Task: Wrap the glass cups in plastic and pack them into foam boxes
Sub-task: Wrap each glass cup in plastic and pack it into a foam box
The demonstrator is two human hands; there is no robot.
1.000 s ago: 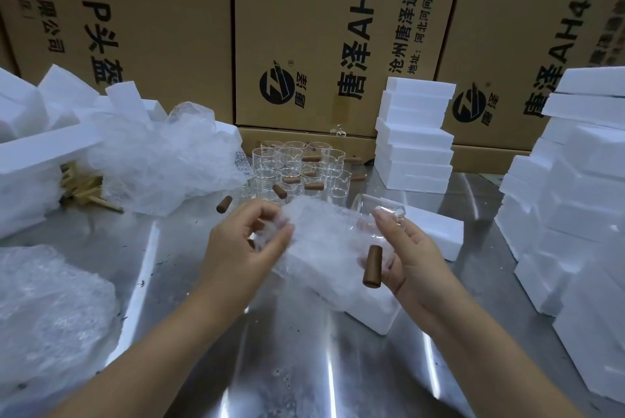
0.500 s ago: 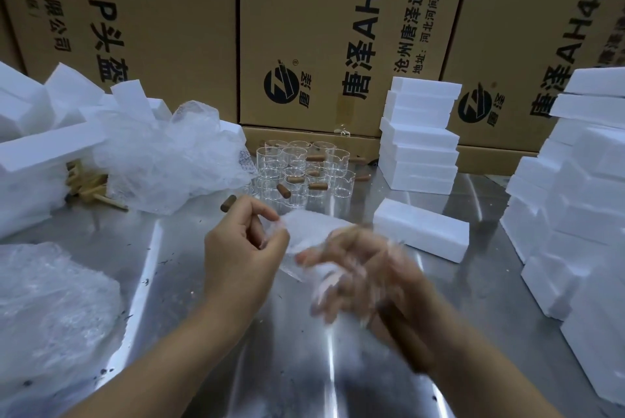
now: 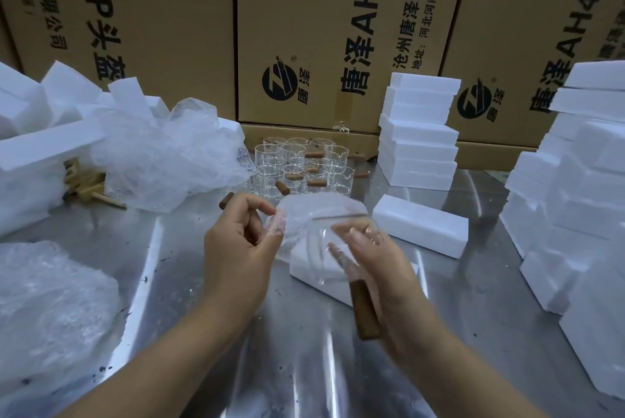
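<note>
My right hand holds a clear glass cup whose brown wooden handle points down toward me. My left hand pinches the edge of a sheet of bubble wrap that lies against the far side of the cup. Under the cup, a white foam box lies on the steel table; the cup and my right hand hide much of it. A second foam box lies just to the right. Several unwrapped glass cups with wooden handles stand behind.
Foam boxes are stacked at the back and along the right edge. More foam pieces and a heap of bubble wrap fill the left; another plastic pile sits near left. Cardboard cartons wall the back.
My right hand swept across in a blur and now holds the cup with its handle pointing down toward me. The bubble wrap has shifted behind the cup, and my left hand pinches its edge higher.
</note>
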